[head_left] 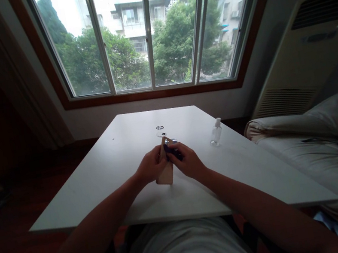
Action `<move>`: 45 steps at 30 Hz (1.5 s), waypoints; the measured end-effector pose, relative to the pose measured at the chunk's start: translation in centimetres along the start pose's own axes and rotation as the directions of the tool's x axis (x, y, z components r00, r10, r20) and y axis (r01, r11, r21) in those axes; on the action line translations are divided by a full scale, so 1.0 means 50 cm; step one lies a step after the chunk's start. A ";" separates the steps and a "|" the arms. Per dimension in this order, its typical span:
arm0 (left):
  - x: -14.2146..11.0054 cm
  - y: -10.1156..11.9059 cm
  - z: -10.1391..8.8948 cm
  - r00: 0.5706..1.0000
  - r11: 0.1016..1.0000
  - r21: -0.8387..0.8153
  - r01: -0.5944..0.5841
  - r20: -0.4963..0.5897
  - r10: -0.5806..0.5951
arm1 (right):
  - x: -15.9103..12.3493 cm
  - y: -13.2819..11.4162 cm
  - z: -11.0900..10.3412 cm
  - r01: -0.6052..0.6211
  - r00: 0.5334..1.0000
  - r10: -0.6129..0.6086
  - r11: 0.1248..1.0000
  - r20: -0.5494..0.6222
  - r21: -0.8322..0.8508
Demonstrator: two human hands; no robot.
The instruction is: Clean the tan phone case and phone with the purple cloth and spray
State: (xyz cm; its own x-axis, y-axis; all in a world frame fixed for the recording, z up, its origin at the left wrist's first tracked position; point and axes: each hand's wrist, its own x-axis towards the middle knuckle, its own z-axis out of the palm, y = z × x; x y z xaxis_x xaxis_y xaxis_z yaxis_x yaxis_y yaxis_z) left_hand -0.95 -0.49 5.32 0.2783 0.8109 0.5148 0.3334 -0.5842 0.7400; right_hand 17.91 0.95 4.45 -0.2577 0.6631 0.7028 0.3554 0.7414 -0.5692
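Note:
Over the white table [104, 168], my left hand [151, 164] is closed around the left edge of a phone [165, 176], gold-beige, its back tilted toward me. Near the phone's top end a round camera lens [167, 141] shows. My right hand [188, 160] is closed on a small dark purple-black cloth-like piece [174, 152] that touches the phone's back. Fingers cover part of it, so its exact kind cannot be made out. Just behind the phone is a small shiny object [174, 141], mostly hidden.
A clear spray bottle [215, 135] stands on the table to the right. Beyond the phone lie two round flat pieces, a ring [159, 127] and a disc [159, 134]. A sofa [290, 148] borders the table's right side, and a window [147, 38] is behind it.

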 end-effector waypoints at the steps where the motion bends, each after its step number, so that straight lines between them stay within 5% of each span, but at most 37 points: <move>1: 0.001 -0.001 0.000 1.000 1.000 0.006 0.001 -0.002 -0.001 | 0.001 0.001 0.000 0.004 1.000 -0.004 1.000 0.000 -0.003; 8: -0.003 -0.008 0.001 1.000 1.000 -0.006 0.017 0.012 -0.017 | 0.012 0.051 -0.001 -0.170 0.980 0.170 0.985 -0.098 0.014; 18: 0.000 -0.005 0.000 1.000 1.000 0.014 -0.010 -0.005 0.010 | 0.000 -0.007 0.002 0.032 0.999 -0.032 0.999 0.016 -0.006; 26: -0.003 -0.011 0.001 1.000 1.000 -0.012 0.013 0.017 -0.013 | 0.013 0.062 -0.002 -0.200 0.974 0.202 0.979 -0.103 0.034; 35: 0.000 -0.002 0.002 1.000 1.000 -0.024 0.002 0.001 -0.002 | 0.000 0.004 0.003 -0.034 0.999 0.034 0.999 -0.014 0.000; 45: -0.004 -0.006 0.001 1.000 1.000 -0.011 0.018 0.013 -0.018 | 0.008 0.051 0.000 -0.174 0.981 0.177 0.984 -0.074 0.045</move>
State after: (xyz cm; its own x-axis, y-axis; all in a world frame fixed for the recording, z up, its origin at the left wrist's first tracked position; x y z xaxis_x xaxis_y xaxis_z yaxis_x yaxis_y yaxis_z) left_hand -1.07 -0.47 4.99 0.2834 0.8210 0.4957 0.3284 -0.5687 0.7541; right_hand 18.69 3.09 3.28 -0.1231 0.7744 0.6206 0.3538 0.6185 -0.7016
